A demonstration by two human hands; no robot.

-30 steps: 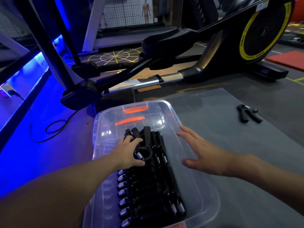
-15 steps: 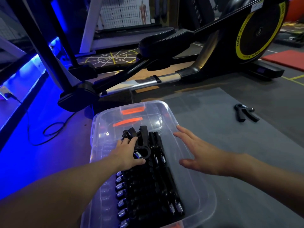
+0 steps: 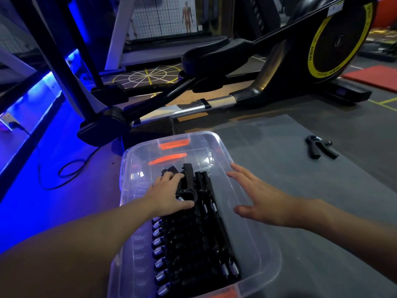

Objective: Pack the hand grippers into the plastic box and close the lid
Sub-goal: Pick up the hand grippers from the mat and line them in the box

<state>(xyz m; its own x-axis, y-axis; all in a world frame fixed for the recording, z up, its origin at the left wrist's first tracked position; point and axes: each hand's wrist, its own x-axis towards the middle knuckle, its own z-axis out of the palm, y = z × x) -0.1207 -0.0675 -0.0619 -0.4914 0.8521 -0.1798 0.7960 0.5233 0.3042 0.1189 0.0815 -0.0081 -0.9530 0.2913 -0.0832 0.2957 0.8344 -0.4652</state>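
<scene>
Black, rigid and spring-loaded, the hand gripper (image 3: 187,183) we grasp in the left hand (image 3: 169,195) lies atop the packed row in the plastic box (image 3: 253,237), handles pointing away from us, best held by both handles, while the right hand (image 3: 261,200) hovers released.

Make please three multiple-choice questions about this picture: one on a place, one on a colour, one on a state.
1. Where does the loose hand gripper lie?
A. On the grey mat, right of the plastic box
B. Inside the box
C. Under the left hand

2. What colour are the box's latches?
A. Green
B. Orange
C. White

3. What is the left hand doing?
A. Resting flat on the floor
B. Pointing upward
C. Holding a gripper in the box

Answers: 1 A, it lies alone on the mat; 2 B, both show bright orange; 3 C, fingers wrap its handles while the right hand is open.
</scene>
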